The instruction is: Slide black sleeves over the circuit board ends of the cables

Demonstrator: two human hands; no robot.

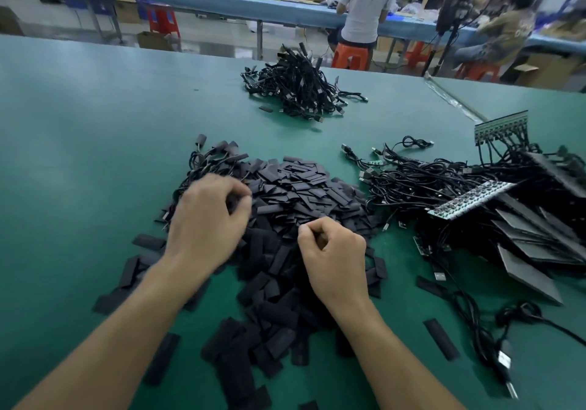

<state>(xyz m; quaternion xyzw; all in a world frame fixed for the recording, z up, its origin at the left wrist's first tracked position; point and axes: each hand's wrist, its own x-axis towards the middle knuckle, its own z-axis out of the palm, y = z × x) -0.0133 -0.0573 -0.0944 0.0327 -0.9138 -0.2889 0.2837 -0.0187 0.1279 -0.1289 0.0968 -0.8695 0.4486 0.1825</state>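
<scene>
Soft, even light from overhead lays a pale sheen across the left part of the green table and leaves only faint shadows beneath the 2 forearms and around the heap of black sleeves. The left hand is smeared by motion blur, worst at its fingertips, while the right hand is crisper. The wide-angle lens bows the table's far edge and stretches the corners, the sleeves along the bottom edge are soft, and the people at the blue bench are out of focus.
</scene>
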